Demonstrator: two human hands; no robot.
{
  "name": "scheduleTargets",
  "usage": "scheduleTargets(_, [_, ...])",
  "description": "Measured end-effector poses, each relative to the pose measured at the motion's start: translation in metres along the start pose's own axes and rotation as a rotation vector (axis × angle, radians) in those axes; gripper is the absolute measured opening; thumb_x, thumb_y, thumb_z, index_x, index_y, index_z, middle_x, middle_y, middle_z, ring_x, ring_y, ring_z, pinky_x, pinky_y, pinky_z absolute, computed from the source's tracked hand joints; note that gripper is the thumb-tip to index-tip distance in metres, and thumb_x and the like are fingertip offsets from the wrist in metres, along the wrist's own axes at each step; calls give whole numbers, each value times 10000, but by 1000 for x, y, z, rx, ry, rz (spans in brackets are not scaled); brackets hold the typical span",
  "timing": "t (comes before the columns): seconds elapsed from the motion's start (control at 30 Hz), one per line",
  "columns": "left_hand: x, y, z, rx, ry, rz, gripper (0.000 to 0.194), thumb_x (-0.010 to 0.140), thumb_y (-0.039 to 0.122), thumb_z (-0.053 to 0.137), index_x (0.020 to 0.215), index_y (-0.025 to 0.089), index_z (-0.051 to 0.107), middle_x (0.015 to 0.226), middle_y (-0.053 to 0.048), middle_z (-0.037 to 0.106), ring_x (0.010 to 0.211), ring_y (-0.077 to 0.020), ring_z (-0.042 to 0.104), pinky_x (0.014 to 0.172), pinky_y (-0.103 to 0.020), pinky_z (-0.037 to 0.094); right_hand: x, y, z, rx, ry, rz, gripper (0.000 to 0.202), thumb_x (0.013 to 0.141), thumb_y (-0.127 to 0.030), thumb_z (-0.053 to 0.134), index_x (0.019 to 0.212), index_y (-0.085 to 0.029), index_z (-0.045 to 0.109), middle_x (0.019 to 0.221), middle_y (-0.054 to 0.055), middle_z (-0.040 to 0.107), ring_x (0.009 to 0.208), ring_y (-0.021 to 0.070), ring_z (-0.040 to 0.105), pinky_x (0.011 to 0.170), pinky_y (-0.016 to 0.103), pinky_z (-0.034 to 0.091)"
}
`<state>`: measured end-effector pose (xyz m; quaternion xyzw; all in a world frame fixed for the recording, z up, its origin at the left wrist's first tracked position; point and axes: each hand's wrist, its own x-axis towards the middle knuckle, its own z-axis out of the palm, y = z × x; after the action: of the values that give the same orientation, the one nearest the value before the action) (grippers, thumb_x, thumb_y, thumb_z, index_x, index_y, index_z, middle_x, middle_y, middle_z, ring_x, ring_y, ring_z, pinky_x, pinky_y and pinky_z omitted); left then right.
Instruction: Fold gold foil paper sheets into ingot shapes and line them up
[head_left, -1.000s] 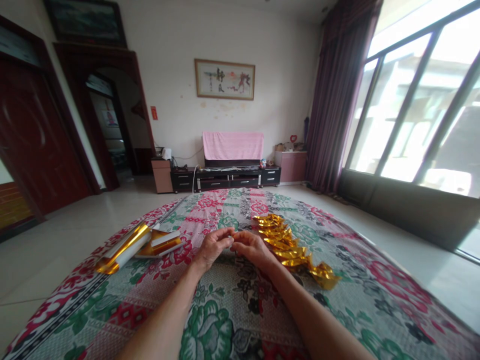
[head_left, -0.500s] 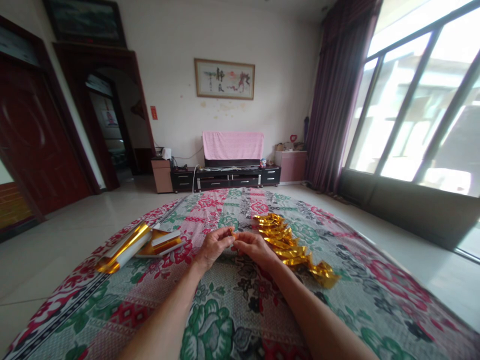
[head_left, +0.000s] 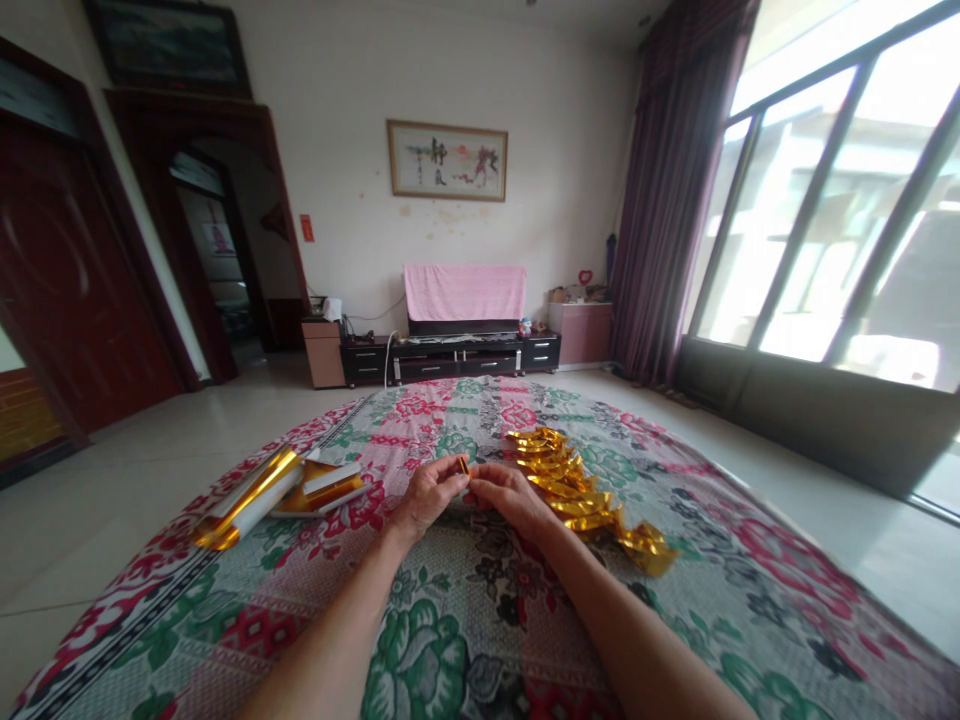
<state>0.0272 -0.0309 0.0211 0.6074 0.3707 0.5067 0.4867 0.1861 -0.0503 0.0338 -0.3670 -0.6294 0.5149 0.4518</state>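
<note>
Near the middle of the flowered cloth, my left hand and my right hand meet, fingers pinched together. Between their fingertips is a small gold foil piece, mostly hidden by the fingers. Right beside my right hand lies a row of folded shiny gold foil pieces, running toward the lower right. To the left of my left hand rest a rolled gold and white foil sheet and a stack of gold and white foil paper.
The patterned cloth covers the broad surface under my arms. Beyond it stand a low black cabinet and a screen under a pink cloth. A purple curtain and windows are at the right.
The camera view has shifted very slightly. Both hands stay in place, and the small foil piece between the fingertips appears slightly turned.
</note>
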Motion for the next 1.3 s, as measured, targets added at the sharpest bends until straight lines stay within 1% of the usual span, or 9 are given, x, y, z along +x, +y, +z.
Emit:
scheduleTargets(0.17, [1,-2,-2,82,3,42,435,693,264,580,1104,127,614,958,-47,684,916,-190,605,849,-286,454,3,6,3,-88,46,-49,217,741,-312,541,843,-145,636,650,-9,619,549,91,512,537,200,399])
scheduleTargets(0.27, [1,0,-1,176,21,71,425,689,248,559,1094,134,626,995,-52,683,950,-200,603,869,-289,450,4,12,8,-267,160,-129,211,749,-275,505,865,-146,624,677,5,638,562,107,535,552,215,418])
scheduleTargets(0.37, [2,1,0,315,37,94,413,681,231,542,1071,136,640,1012,-63,683,934,-198,614,869,-279,452,3,15,14,-452,276,-203,218,721,-195,484,891,-160,616,793,32,674,680,142,598,652,246,450])
scheduleTargets(0.47, [3,-1,1,405,31,113,413,686,219,514,1073,139,635,988,-63,688,900,-186,624,854,-267,459,2,14,17,-553,332,-227,247,700,-144,455,895,-169,605,822,35,681,727,153,616,684,250,450])
scheduleTargets(0.67, [4,-5,2,379,58,108,399,667,192,504,1044,147,625,950,-53,686,824,-172,627,759,-248,478,2,13,18,-588,321,-232,223,709,-164,449,861,-167,612,788,39,677,684,161,609,644,247,438])
scheduleTargets(0.83, [3,-3,2,318,75,107,277,643,172,508,890,171,634,768,-8,670,667,-143,599,635,-225,458,1,13,18,-590,304,-257,241,664,-136,451,814,-180,634,735,23,664,617,146,576,608,236,424])
scheduleTargets(1.03, [2,-3,3,261,115,53,214,638,187,538,832,165,625,659,14,635,600,-121,562,595,-212,433,6,19,14,-544,421,-223,219,695,-207,471,786,-185,669,667,9,649,580,137,544,589,234,415])
scheduleTargets(1.17, [1,-1,4,238,104,24,178,650,228,567,791,150,644,656,-3,638,601,-126,572,595,-218,446,11,28,10,-479,462,-229,231,707,-239,480,812,-176,676,757,26,675,659,153,580,652,254,450])
scheduleTargets(1.3, [-1,4,5,198,82,-23,222,670,285,582,816,137,657,664,-15,647,582,-128,578,577,-229,459,14,32,8,-431,470,-207,232,699,-248,498,821,-162,676,772,34,682,683,160,597,678,268,468])
